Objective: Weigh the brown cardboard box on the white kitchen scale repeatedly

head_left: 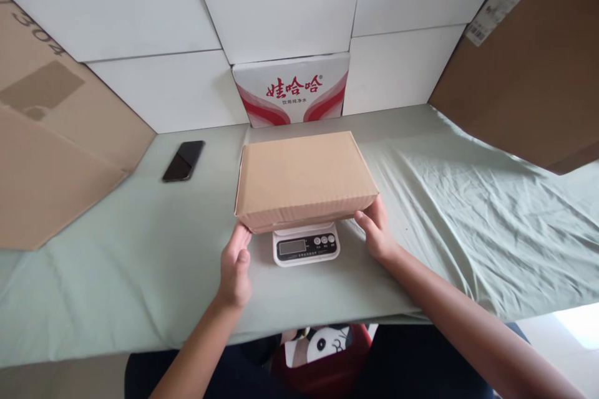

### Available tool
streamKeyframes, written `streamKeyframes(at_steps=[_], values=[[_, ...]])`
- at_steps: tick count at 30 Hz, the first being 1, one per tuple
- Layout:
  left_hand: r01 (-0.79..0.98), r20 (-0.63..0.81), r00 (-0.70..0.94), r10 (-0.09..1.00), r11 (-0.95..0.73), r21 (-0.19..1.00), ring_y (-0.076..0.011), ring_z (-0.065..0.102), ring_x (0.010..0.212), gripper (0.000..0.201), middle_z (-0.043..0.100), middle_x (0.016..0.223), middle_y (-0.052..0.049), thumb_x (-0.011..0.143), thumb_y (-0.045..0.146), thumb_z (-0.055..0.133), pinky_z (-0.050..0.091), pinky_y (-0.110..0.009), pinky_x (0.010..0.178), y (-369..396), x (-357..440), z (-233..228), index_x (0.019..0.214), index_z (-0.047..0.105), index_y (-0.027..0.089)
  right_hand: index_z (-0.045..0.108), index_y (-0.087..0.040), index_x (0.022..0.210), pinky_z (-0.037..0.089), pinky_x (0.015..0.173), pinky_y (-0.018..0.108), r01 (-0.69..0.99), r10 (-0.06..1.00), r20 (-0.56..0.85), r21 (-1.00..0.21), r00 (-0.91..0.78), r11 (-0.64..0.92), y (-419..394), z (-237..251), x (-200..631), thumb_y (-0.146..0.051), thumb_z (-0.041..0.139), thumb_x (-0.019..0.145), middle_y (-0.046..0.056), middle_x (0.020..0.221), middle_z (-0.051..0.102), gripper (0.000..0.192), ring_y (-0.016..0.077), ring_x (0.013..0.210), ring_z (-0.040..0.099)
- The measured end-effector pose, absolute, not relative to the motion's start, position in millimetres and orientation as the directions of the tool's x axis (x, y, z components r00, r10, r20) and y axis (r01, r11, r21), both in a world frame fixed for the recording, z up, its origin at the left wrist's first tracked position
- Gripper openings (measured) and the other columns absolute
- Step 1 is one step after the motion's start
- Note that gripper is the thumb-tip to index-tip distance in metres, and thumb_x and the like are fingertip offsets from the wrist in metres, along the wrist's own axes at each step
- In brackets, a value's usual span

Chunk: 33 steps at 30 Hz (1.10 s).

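Note:
A closed brown cardboard box (306, 174) is above a white digital kitchen scale (306, 244), covering its weighing plate. Whether the box rests on the plate or is held just over it, I cannot tell. My left hand (236, 265) grips the box at its near left corner, fingers under the edge. At the near right corner my right hand (377, 227) holds it, thumb on the front side and fingers partly hidden behind. The scale's dark panel with a display and round buttons faces me; no reading can be made out.
A black phone (184, 161) lies to the left on the pale green cloth (187, 224). Large cardboard panels (56, 137) stand at left and right (533, 68). White boxes or panels (285, 0) form the back, with a red-and-white printed carton (292, 90) in the middle.

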<state>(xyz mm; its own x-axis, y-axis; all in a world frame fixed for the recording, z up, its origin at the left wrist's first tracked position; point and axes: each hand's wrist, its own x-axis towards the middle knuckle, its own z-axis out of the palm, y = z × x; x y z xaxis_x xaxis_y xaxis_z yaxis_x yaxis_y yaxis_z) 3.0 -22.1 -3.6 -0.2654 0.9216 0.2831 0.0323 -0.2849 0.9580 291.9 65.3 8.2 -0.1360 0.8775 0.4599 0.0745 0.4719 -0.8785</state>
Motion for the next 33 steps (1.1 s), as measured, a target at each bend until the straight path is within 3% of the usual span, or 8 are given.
streamKeyframes(at_steps=[5, 10, 15, 19, 23, 29, 33], values=[[0.042, 0.323, -0.319, 0.891, -0.327, 0.944, -0.0403, 0.052, 0.151, 0.077, 0.065, 0.15, -0.019, 0.092, 0.071, 0.058, 0.046, -0.053, 0.122, -10, -1, 14, 0.148, 0.064, 0.018, 0.042, -0.041, 0.16, 0.036, 0.132, 0.063, 0.002, 0.872, 0.467, -0.881, -0.145, 0.472, 80, 16, 284, -0.063, 0.059, 0.096, 0.002, 0.168, 0.047, 0.07, 0.0371, 0.158, 0.042], [0.047, 0.365, -0.346, 0.864, -0.373, 0.927, -0.0348, 0.049, 0.153, 0.064, 0.067, 0.149, -0.012, 0.093, 0.064, 0.064, 0.041, -0.044, 0.126, 65, -1, 42, 0.144, 0.066, 0.025, 0.047, -0.036, 0.156, 0.032, 0.134, 0.061, -0.021, 0.843, 0.536, -0.844, -0.056, 0.535, 144, 35, 261, -0.07, 0.059, 0.092, 0.003, 0.163, 0.053, 0.073, 0.0377, 0.156, 0.043], [-0.054, 0.273, -0.394, 0.878, -0.319, 0.946, -0.0296, 0.052, 0.151, 0.064, 0.066, 0.15, -0.012, 0.091, 0.071, 0.061, 0.039, -0.042, 0.126, 136, 9, 19, 0.135, 0.068, 0.025, 0.048, -0.029, 0.154, 0.026, 0.136, 0.058, 0.021, 0.844, 0.536, -0.844, 0.012, 0.536, 192, 24, 244, -0.075, 0.056, 0.091, 0.007, 0.166, 0.051, 0.079, 0.0356, 0.156, 0.042], [-0.162, 0.173, -0.409, 0.896, -0.258, 0.952, -0.029, 0.054, 0.149, 0.068, 0.066, 0.151, -0.011, 0.089, 0.077, 0.059, 0.042, -0.04, 0.123, 146, 6, -1, 0.134, 0.068, 0.027, 0.05, -0.028, 0.151, 0.028, 0.136, 0.056, 0.02, 0.878, 0.476, -0.879, -0.038, 0.477, 197, 10, 246, -0.072, 0.057, 0.091, 0.008, 0.164, 0.052, 0.075, 0.0336, 0.155, 0.045], [-0.18, 0.163, -0.414, 0.895, -0.256, 0.95, -0.0307, 0.055, 0.149, 0.073, 0.066, 0.152, -0.014, 0.09, 0.078, 0.058, 0.044, -0.042, 0.122, 147, 3, -5, 0.136, 0.069, 0.022, 0.052, -0.031, 0.145, 0.031, 0.135, 0.057, -0.031, 0.922, 0.386, -0.922, -0.044, 0.385, 201, 1, 249, -0.067, 0.058, 0.092, 0.005, 0.159, 0.058, 0.064, 0.0317, 0.151, 0.049], [-0.224, 0.156, -0.418, 0.895, -0.268, 0.937, -0.0297, 0.051, 0.153, 0.072, 0.06, 0.158, -0.015, 0.093, 0.071, 0.059, 0.042, -0.04, 0.125, 151, 3, -5, 0.142, 0.066, 0.019, 0.046, -0.033, 0.147, 0.038, 0.132, 0.055, -0.192, 0.973, 0.231, -0.954, 0.018, 0.23, 209, -8, 254, -0.062, 0.053, 0.091, 0.002, 0.163, 0.054, 0.063, 0.0279, 0.155, 0.049], [-0.228, 0.134, -0.412, 0.901, -0.244, 0.943, -0.0291, 0.049, 0.155, 0.072, 0.058, 0.161, -0.015, 0.094, 0.069, 0.059, 0.04, -0.04, 0.125, 150, 3, -4, 0.145, 0.064, 0.019, 0.053, -0.033, 0.138, 0.043, 0.13, 0.051, -0.213, 0.988, 0.154, -0.966, -0.008, 0.149, 208, -4, 259, -0.052, 0.053, 0.091, 0.001, 0.157, 0.061, 0.051, 0.0257, 0.152, 0.053]])
